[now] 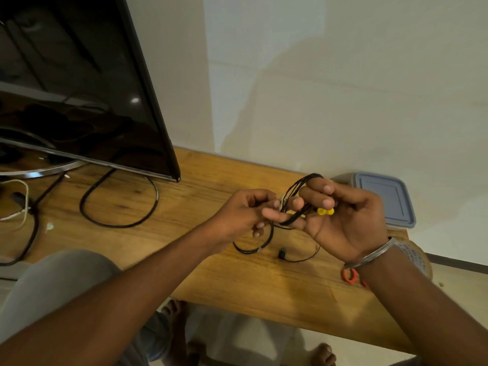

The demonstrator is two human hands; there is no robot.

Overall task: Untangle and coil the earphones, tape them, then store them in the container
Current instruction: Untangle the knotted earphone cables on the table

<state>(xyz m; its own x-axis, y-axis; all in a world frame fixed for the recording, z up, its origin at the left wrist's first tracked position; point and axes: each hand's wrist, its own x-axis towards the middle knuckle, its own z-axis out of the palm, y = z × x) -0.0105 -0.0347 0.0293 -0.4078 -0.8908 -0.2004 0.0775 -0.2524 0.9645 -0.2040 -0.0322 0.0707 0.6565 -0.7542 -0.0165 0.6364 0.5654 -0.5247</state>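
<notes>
Over the wooden table [237, 281] both hands are mid-coil: the right hand [346, 220] has the black earphones [295, 204] looped around its fingers, yellow buds [325, 211] tucked against them, while the left hand [245, 215] pinches the loose end, with the plug trailing on the table. I'd keep the loops even and snug before taping. The lidded container [383, 199] sits just behind.

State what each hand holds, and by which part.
Both hold the thin black earphone cable: the right hand wears its coiled loops around the fingers, and the left hand pinches a strand beside them.
</notes>
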